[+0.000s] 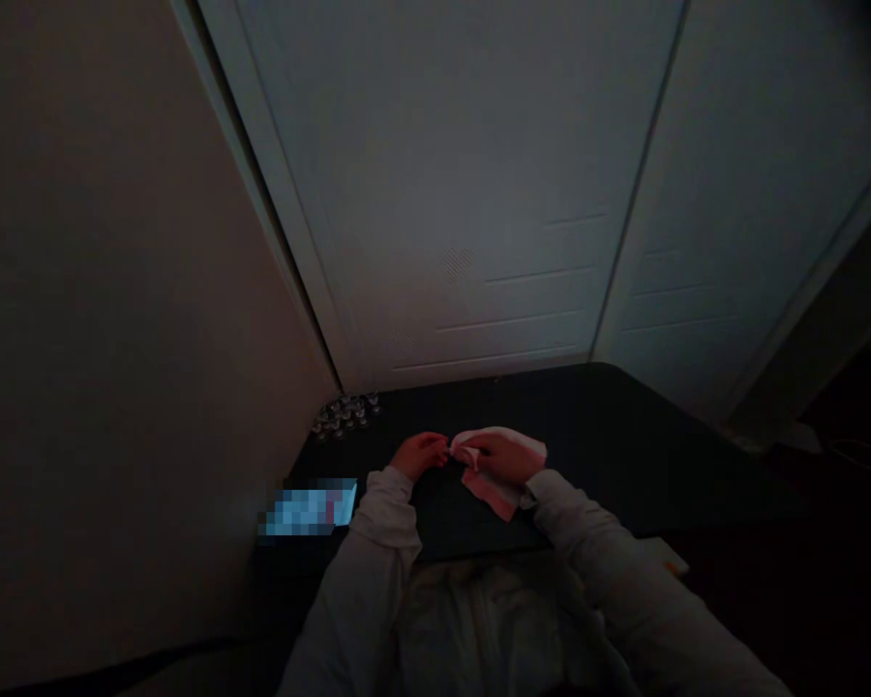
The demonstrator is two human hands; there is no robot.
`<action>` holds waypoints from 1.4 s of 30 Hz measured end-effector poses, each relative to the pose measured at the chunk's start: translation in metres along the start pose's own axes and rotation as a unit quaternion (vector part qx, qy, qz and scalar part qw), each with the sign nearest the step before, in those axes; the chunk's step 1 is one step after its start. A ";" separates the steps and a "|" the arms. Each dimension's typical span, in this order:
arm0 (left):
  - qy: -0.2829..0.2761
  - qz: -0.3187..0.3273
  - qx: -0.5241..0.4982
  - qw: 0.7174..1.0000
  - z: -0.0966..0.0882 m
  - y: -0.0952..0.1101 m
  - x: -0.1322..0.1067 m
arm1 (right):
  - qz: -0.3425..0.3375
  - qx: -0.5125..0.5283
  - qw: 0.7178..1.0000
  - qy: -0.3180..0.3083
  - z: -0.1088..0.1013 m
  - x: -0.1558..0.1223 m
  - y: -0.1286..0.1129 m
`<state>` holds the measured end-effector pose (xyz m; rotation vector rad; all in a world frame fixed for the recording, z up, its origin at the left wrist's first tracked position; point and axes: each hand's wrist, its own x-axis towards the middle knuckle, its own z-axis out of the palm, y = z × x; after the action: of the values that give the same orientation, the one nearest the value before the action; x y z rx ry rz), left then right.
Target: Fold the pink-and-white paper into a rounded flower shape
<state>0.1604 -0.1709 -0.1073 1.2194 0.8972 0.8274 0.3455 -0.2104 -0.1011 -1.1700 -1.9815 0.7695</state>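
The room is dim. A pink and white sheet of paper (495, 490) lies partly folded on a dark table (610, 436). My right hand (504, 455) rests on top of it with fingers curled over a folded edge. My left hand (421, 453) sits just left of the sheet, fingers bent, pinching at its left corner. Both arms wear pale long sleeves.
A cluster of small shiny objects (345, 414) sits at the table's far left corner. A glowing screen (309, 508) lies at the left edge near my left elbow. A beige wall stands to the left and pale cabinet doors (479, 194) rise behind the table.
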 end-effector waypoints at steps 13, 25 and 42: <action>-0.033 0.024 -0.042 0.998 -0.001 -0.001 -0.002 | 0.030 0.020 0.999 0.017 0.001 -0.002 0.004; 0.034 0.028 -0.103 0.994 0.003 0.000 0.002 | 0.069 0.038 0.996 0.048 0.002 -0.002 0.007; 0.006 0.028 0.004 1.000 0.001 -0.005 0.004 | 0.056 -0.059 0.996 0.044 0.002 -0.002 0.004</action>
<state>0.1634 -0.1687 -0.1125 1.2517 0.8801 0.8768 0.3463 -0.2109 -0.1062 -1.3692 -1.9229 0.6520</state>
